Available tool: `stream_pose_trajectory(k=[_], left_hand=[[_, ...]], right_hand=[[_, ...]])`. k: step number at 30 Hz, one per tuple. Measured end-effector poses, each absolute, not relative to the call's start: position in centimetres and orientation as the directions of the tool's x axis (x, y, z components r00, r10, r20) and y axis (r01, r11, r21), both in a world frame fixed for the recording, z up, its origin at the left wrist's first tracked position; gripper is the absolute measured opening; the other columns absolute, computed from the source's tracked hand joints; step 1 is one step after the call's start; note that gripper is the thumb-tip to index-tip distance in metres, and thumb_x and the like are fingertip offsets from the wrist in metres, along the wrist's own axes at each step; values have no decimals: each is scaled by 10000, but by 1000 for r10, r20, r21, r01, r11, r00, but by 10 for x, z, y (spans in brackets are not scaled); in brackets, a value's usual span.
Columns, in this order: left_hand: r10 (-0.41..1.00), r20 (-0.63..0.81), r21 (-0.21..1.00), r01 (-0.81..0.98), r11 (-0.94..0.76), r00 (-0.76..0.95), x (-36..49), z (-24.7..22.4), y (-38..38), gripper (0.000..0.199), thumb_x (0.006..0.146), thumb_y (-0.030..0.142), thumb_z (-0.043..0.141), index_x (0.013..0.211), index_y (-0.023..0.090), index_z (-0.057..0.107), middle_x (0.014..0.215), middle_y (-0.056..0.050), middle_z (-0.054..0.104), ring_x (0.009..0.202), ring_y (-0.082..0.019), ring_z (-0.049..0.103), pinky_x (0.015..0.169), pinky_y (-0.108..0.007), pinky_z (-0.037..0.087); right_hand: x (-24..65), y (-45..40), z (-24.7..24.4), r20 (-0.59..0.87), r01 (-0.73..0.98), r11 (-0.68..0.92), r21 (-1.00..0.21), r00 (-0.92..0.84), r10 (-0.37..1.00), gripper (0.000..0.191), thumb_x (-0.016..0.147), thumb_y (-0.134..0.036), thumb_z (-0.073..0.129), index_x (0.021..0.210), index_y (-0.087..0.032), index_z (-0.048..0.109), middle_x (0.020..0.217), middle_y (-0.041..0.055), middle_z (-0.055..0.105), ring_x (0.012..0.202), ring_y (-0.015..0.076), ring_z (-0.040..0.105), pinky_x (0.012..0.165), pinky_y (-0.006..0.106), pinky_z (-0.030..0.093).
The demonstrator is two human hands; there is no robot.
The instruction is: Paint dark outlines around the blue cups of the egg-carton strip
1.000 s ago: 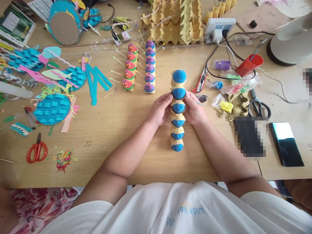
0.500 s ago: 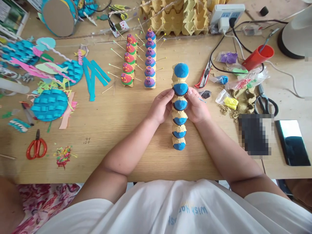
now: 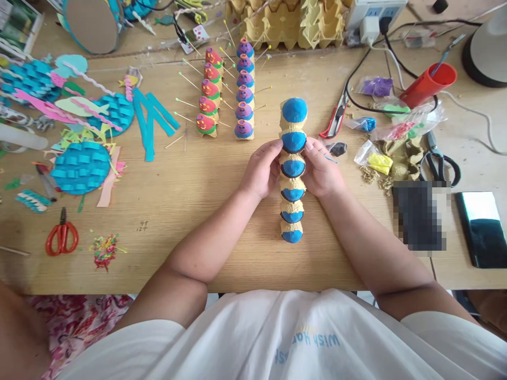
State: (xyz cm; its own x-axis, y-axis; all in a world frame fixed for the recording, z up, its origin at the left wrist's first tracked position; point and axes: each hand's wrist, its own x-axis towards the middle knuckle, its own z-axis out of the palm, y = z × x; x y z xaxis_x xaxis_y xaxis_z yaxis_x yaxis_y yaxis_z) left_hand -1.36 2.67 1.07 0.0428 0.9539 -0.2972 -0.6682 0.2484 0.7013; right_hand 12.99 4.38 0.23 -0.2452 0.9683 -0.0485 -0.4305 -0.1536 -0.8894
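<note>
Six blue-topped domes form one beige molded-pulp egg-carton strip (image 3: 293, 169), positioned lengthwise at the middle of the table in front of the wearer. Two bare hands grasp it: the left hand (image 3: 261, 171) grips the left side and the right hand (image 3: 322, 171) grips the right side, both thumbs near the second dome from the far end. Contact between the strip's underside and the table cannot be told. Beyond it, to the left, stand two finished rows: one red-and-green caterpillar (image 3: 208, 88) of five segments and one purple caterpillar (image 3: 244, 95) of six, both fitted with thin pin-like sticks. Two pairs of scissors are present: one orange-handled pair (image 3: 62, 236) at left, one black-handled pair (image 3: 439, 163) at right. Single items at right: one red utility knife (image 3: 336, 119), one red plastic cup (image 3: 428, 87), tilted, and one glossy black phone (image 3: 482, 229). The surface is a light wood-grain table (image 3: 233, 237) bearing handwritten figures. Yellowish egg trays (image 3: 273, 29) and one white power strip (image 3: 376, 13) occupy the far side; pink-and-white patterned cloth (image 3: 83, 322) shows below the near left edge.
</note>
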Motion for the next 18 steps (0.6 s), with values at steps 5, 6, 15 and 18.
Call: stream_pose_trajectory(k=[5,6,15,18], left_hand=[[955,-288,702,-661,266,78,-13,19,25,330,984,517,764,920,194,753,868,-21,807,867,-191,813,712,-247,607],[955,-283,701,-662,266,85,-12,19,25,335,980,520,767,915,192,751,862,-22,803,853,-189,810,702,-246,604],[959,-267,661,-705,257,99,-14,15,26,309,975,501,779,915,200,745,888,-11,815,846,-170,813,740,-248,635],[949,-293,654,-698,291,120,-14,19,25,361,1000,554,724,916,204,746,888,-28,824,904,-206,831,754,-269,650]], right_hand=[[130,44,3,-50,-455,-166,-875,-256,965,438,850,-637,842,981,-267,650,888,10,719,881,223,748,785,415,665],[130,44,3,-52,-448,-163,-879,-250,967,434,857,-639,834,983,-269,645,888,10,719,889,227,750,785,420,666],[130,43,2,-53,-482,-187,-856,-278,959,430,827,-624,875,952,-276,657,880,-5,734,883,210,748,781,390,659],[129,42,4,-77,-486,-206,-849,-272,959,408,839,-613,868,985,-282,679,906,-5,761,910,211,757,826,394,665]])
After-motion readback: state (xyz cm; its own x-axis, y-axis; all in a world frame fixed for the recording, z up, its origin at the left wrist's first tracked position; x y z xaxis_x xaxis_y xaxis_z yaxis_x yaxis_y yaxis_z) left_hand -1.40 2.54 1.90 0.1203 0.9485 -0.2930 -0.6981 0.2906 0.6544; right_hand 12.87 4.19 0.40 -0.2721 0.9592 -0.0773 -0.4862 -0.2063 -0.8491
